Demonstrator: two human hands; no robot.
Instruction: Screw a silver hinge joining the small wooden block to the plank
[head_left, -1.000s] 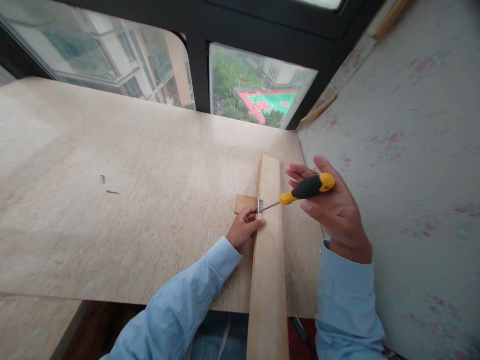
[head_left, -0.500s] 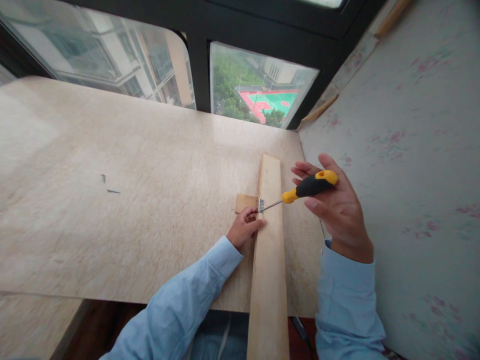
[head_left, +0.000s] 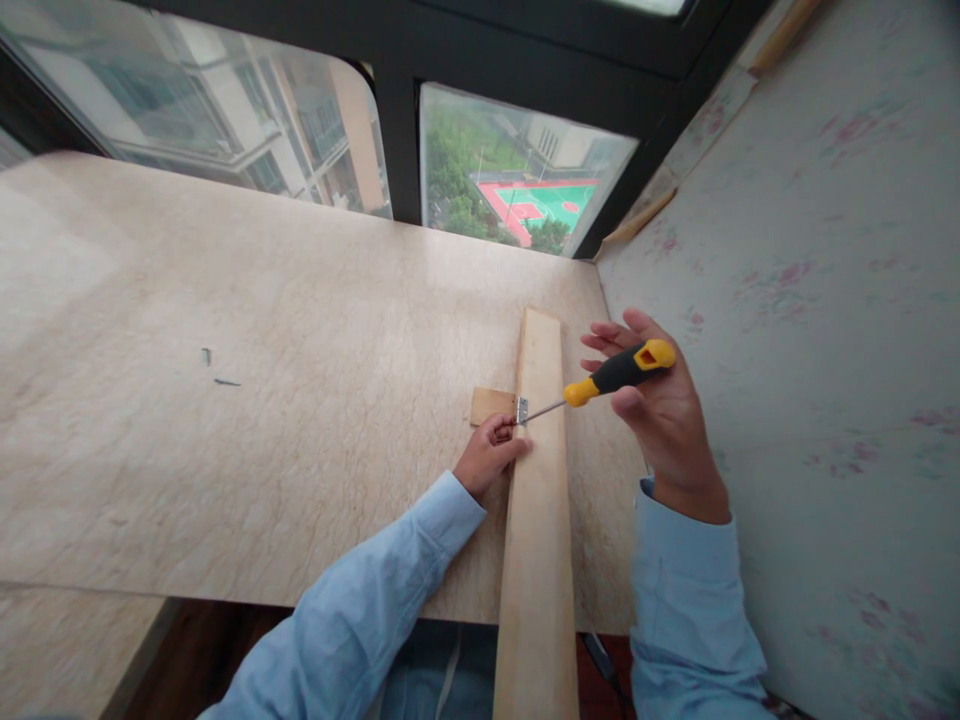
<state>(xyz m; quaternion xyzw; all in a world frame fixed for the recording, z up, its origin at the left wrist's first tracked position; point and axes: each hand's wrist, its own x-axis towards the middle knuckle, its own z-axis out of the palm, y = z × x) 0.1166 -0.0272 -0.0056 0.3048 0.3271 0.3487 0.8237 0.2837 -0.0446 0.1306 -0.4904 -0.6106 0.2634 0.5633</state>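
Screwdriver (head_left: pixel 611 375) (bulbous, yellow-black) at flat metal hinge (head_left: pixel 523 407) on long wooden plank (head_left: pixel 537 560).

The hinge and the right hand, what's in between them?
The screwdriver, seen in the head view: its tip is at the hinge, its handle by the open right hand.

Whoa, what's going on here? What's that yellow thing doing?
A person's right hand is at the handle of a black and yellow screwdriver, fingers spread, not wrapped tight. The screwdriver's tip is at a small metal hinge on a long wooden board. The left hand is close by, its thumb on the board. A small wood piece lies beside the board. Farther left, two little bits, maybe screws, lie apart.
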